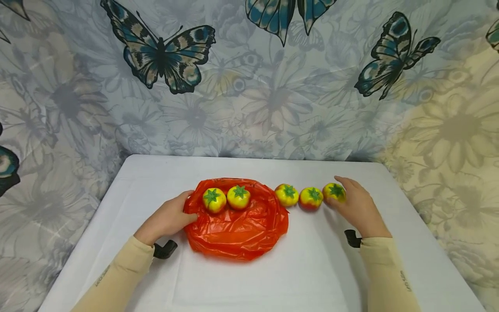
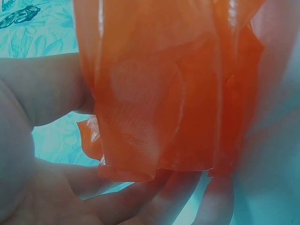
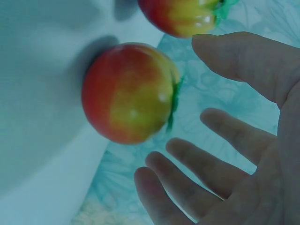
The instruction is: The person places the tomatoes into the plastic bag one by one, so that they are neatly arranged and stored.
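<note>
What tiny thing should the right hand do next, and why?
I'd guess the right hand should gently curl its fingers round the rightmost tomato. It is open close beside that tomato, not gripping it yet. Two tomatoes lie at the bag, and the left hand holds the bag's edge, so this one may join them.

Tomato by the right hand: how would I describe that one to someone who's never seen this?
On the white table, find the crumpled red bag. Just right of it runs a short row of three tomatoes. Take the far right tomato, yellow with a green star-shaped top: it alone sits between the right hand's thumb and fingers.
</note>
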